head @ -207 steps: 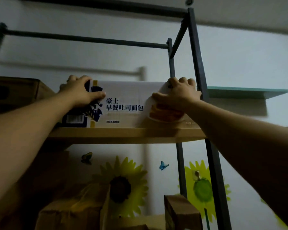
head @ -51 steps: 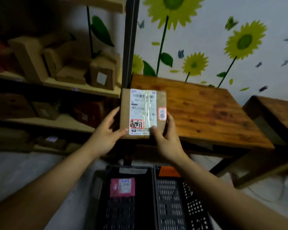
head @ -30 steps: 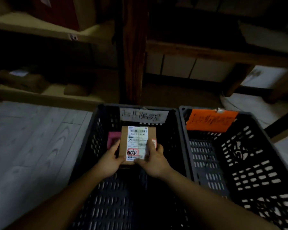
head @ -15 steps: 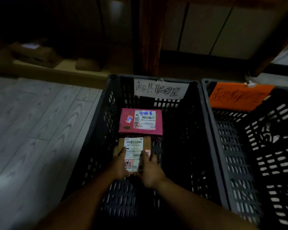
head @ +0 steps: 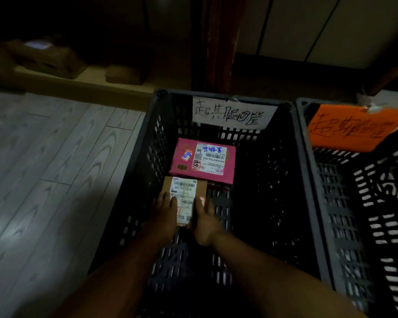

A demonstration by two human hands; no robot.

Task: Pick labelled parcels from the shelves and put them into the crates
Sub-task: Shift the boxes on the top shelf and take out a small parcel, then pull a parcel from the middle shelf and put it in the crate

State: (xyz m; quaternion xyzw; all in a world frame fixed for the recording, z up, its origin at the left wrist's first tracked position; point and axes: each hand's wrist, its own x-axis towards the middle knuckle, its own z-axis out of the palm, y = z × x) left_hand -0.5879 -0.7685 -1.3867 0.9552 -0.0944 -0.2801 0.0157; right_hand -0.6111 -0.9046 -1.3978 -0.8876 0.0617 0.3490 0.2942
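Note:
A small brown parcel (head: 184, 191) with a white shipping label lies low inside the left black crate (head: 147, 143), which carries a white handwritten sign (head: 230, 113). My left hand (head: 164, 210) holds the parcel's left side and my right hand (head: 202, 219) its right side, both reaching down into the crate. Just beyond it, a pink labelled parcel (head: 203, 160) rests on the crate floor, touching the brown one's far edge.
A second black crate (head: 308, 157) with an orange handwritten sign (head: 352, 127) stands right beside the first. To the left is grey wood-look floor (head: 44, 168). The lowest shelf (head: 78, 81) behind holds dim brown parcels (head: 46, 58). A dark shelf post (head: 216, 42) rises behind the crates.
The brown parcel came from chest height down into the left crate. In the last half second it has sunk a little lower, next to the pink parcel; both hands stay on it.

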